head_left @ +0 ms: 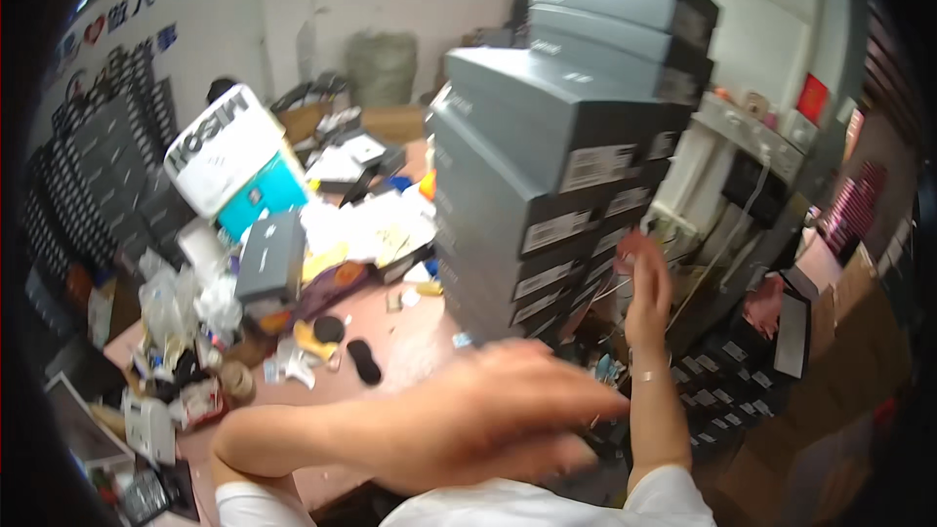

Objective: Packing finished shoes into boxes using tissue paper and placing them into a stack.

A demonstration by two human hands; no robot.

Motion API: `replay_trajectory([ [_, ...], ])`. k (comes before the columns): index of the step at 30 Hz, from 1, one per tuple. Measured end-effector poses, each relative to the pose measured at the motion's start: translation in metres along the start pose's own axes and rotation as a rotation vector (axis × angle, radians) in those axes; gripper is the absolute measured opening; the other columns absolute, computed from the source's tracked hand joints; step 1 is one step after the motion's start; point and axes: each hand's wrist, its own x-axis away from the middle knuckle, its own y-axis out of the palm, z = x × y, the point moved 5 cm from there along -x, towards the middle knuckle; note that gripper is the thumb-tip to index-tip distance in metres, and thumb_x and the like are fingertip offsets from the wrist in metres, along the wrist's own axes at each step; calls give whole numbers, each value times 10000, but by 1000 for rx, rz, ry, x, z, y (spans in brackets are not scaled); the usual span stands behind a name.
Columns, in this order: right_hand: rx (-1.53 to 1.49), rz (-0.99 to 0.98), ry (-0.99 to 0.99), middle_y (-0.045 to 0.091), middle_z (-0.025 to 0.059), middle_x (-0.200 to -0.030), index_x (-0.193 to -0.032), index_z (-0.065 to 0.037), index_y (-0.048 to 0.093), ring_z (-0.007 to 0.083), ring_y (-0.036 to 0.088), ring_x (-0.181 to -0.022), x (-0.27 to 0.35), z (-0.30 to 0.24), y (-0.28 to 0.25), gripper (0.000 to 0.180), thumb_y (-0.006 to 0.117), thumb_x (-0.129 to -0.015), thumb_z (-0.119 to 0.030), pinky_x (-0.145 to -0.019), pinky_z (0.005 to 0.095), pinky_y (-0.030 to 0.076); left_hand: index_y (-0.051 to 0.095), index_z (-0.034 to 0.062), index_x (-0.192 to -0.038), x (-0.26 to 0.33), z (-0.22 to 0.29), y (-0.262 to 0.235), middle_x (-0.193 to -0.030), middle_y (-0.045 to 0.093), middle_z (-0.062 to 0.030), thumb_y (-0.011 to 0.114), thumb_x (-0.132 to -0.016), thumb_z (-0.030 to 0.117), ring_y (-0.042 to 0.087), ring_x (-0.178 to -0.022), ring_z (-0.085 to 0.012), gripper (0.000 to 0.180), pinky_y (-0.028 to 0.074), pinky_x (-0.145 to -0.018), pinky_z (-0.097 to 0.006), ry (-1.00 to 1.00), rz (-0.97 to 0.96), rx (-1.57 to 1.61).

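Note:
A tall stack of dark grey shoe boxes (508,195) with white labels on their ends stands on the pink tabletop (415,327). My left hand (498,410) crosses low in front of the stack, blurred by motion. Its fingers stretch to the right with the thumb apart, and nothing shows in it. Along the right side of the stack, my right hand (647,278) is raised with its fingers extended upward, close to the lower boxes. Whether its fingertips touch them I cannot tell.
A single grey box (270,259), papers (386,224), a white and turquoise carton (239,161) and plastic bags (181,298) crowd the table's left. More boxes (722,381) are piled low at right. Many stacked boxes (107,151) line the left wall.

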Motion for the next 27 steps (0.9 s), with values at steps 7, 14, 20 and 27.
replay_trajectory([
  [7,213,-762,392,636,96,-996,-1147,8,604,150,631,-841,207,66,121,297,643,-864,-72,-728,267,506,559,-35,-1137,10,27,52,-955,621,-171,491,-962,230,599,-877,-306,325,460,-788,-387,-69,-141,702],
  [14,45,-1462,270,563,191,-1189,-1188,-6,568,337,611,-966,315,12,275,382,657,-861,-181,-834,375,503,640,-3,-809,104,56,34,-679,636,-146,601,-779,207,629,-678,-344,215,467,-618,-429,-88,255,2],
  [20,129,-1602,65,583,182,-1161,-1170,-14,578,377,595,-993,335,-14,366,366,655,-840,-152,-837,412,498,646,-4,-921,214,82,-9,-841,648,-99,576,-776,285,626,-772,-212,330,416,-800,-390,-151,464,-537],
  [27,10,-1658,85,554,181,-1231,-1241,-40,549,345,580,-1060,364,-30,446,412,643,-845,-104,-848,390,502,575,-38,-1194,335,114,-32,-1105,616,-152,573,-848,240,605,-921,-257,445,351,-1013,-497,-242,630,-494],
])
